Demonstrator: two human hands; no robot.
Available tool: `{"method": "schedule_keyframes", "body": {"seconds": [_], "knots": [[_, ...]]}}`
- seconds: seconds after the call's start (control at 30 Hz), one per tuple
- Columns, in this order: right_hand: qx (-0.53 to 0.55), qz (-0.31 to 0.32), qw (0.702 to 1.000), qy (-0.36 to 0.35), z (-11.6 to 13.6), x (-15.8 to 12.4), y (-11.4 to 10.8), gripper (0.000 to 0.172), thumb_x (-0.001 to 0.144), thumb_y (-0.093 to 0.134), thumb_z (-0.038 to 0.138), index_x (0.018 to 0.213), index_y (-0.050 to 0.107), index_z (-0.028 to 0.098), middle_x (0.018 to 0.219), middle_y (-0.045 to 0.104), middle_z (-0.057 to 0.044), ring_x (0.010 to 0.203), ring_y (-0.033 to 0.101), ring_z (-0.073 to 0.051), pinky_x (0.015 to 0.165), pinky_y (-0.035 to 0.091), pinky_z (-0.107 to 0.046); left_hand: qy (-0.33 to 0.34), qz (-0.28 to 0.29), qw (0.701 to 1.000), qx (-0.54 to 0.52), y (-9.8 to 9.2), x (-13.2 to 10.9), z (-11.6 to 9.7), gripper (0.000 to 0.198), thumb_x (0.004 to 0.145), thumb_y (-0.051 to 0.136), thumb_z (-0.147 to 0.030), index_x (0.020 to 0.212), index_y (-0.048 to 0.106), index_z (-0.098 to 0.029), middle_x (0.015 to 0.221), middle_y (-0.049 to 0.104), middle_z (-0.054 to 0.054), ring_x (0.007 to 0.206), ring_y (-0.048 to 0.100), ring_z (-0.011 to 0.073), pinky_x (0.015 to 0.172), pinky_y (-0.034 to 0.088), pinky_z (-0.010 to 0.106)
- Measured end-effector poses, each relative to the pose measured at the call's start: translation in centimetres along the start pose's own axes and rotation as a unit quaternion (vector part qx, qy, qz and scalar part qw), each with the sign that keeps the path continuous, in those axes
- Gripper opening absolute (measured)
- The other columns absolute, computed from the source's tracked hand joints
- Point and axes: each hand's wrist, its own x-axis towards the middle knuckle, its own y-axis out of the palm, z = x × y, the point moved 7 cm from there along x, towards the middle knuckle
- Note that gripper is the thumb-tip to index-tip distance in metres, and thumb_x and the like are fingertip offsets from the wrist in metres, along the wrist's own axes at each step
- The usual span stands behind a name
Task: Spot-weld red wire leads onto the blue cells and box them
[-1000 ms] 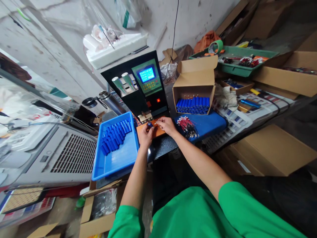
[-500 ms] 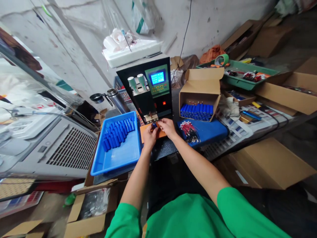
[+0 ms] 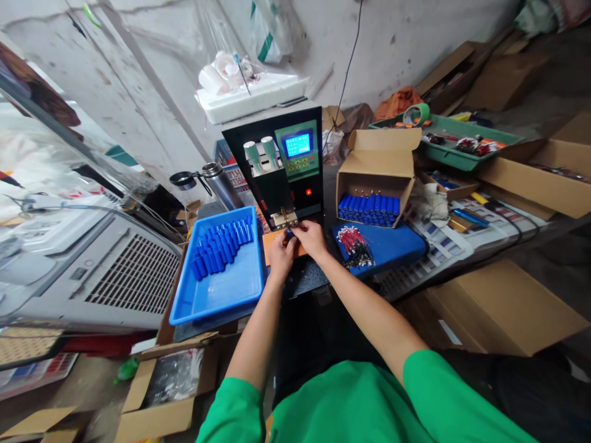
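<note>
My left hand [image 3: 281, 251] is closed around a blue cylindrical battery cell [image 3: 289, 234], held just below the electrode tips of a black spot welder [image 3: 305, 212]. Only a small part of the cell shows between my fingers. From the other side, my right hand [image 3: 311, 237] reaches in with thumb and fingers pinched at the cell's upper end; what they grip is too small to make out. An orange board [image 3: 270, 242] lies under my hands. Red and black wire leads [image 3: 354, 246] are heaped to the right on a blue pad [image 3: 397, 246].
On the left, a blue tray [image 3: 231, 295] holds rows of blue cells, with a steel flask [image 3: 223, 187] behind it. An open cardboard box [image 3: 378, 161] of blue cells stands right of the welder. Farther right sits a green tray [image 3: 466, 159] with tape and parts.
The view has shifted slightly, so the whole scene sits a little farther right and lower. Both hands remain at the welder's tips, with barely any finger movement.
</note>
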Motion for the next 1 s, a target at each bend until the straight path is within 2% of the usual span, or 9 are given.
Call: {"method": "schedule_keyframes", "body": {"seconds": [0.67, 1.0], "knots": [[-0.019, -0.008, 1.0, -0.01, 0.28, -0.23, -0.13, 0.019, 0.079, 0.065, 0.034, 0.071, 0.067, 0.017, 0.075, 0.073, -0.003, 0.071, 0.064, -0.018, 0.065, 0.043, -0.025, 0.008, -0.006, 1.0, 0.013, -0.03, -0.2, -0.31, 0.025, 0.089, 0.062, -0.03, 0.108, 0.074, -0.019, 0.093, 0.073, 0.006, 0.081, 0.064, 0.0186, 0.074, 0.049, 0.028], [-0.02, -0.005, 1.0, -0.005, 0.02, -0.3, -0.11, 0.019, 0.08, 0.065, 0.034, 0.073, 0.068, 0.016, 0.075, 0.073, -0.004, 0.072, 0.064, -0.018, 0.065, 0.044, -0.025, 0.006, -0.016, 0.999, 0.048, -0.2, -0.46, -0.79, 0.022, 0.09, 0.061, -0.031, 0.104, 0.073, -0.018, 0.087, 0.071, 0.005, 0.075, 0.061, 0.0172, 0.071, 0.046, 0.028]]}}
